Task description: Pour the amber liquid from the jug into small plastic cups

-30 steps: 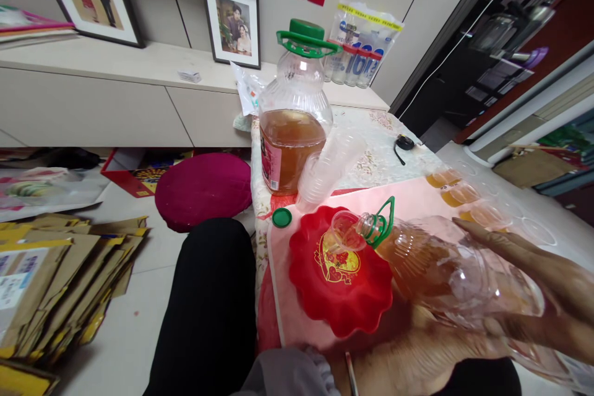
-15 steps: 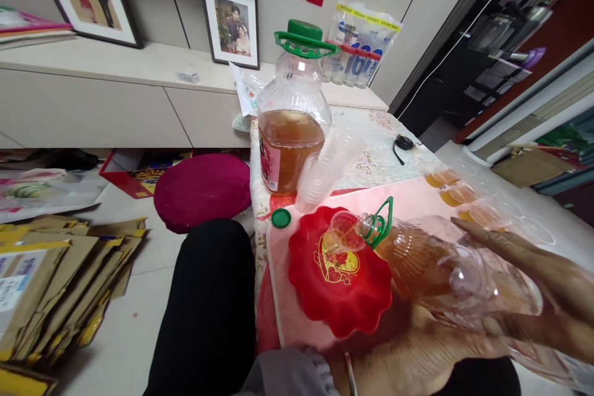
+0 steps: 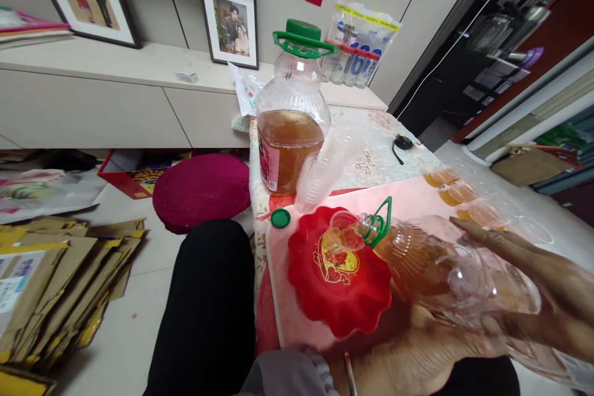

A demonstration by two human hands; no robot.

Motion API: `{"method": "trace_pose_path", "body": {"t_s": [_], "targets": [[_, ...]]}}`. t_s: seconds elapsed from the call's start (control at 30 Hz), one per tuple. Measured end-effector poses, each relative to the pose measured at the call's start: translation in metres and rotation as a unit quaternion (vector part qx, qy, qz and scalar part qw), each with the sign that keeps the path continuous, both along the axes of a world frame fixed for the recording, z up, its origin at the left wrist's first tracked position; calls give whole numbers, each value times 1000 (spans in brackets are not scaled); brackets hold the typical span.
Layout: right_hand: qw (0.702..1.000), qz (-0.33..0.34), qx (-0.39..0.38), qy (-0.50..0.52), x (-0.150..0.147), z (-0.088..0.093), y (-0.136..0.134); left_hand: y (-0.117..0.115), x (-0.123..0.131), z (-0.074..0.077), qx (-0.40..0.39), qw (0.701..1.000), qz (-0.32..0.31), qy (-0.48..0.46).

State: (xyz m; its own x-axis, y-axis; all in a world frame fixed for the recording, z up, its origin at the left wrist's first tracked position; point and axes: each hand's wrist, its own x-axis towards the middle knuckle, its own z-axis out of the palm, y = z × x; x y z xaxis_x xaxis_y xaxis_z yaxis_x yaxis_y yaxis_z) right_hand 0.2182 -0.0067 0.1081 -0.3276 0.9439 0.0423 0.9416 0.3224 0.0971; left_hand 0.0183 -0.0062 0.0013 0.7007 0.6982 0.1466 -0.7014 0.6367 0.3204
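My right hand (image 3: 542, 303) grips the body of a large clear bottle (image 3: 445, 272) of amber liquid, which lies tilted with its green-ringed neck pointing left. The mouth of the bottle meets a small clear plastic cup (image 3: 341, 232) over a red scalloped tray (image 3: 338, 297). My left hand (image 3: 408, 352) reaches from a grey sleeve and lies against the bottle's underside, its fingers hidden beneath it. A loose green cap (image 3: 280, 218) rests left of the tray.
A second big bottle (image 3: 291, 117) with a green lid stands behind, next to a stack of clear cups (image 3: 325, 167). Several filled cups (image 3: 457, 193) line the table at right. My black-clad knee (image 3: 208, 303), a magenta cushion (image 3: 202, 189) and flattened cardboard (image 3: 60, 284) are at left.
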Motion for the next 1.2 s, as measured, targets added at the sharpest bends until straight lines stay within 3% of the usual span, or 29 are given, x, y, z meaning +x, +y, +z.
{"method": "trace_pose_path", "body": {"t_s": [0.27,0.6,1.2], "targets": [[1000,-2,-2,-1,-4,2,3,2,-2,3,14,1000,0,-17],[1000,6,6,-11,0,-2,1,4,-1,-22,75,997,-32,12],[1000,4,7,-13,-3,-1,2,7,0,-23,99,994,-42,23]]}}
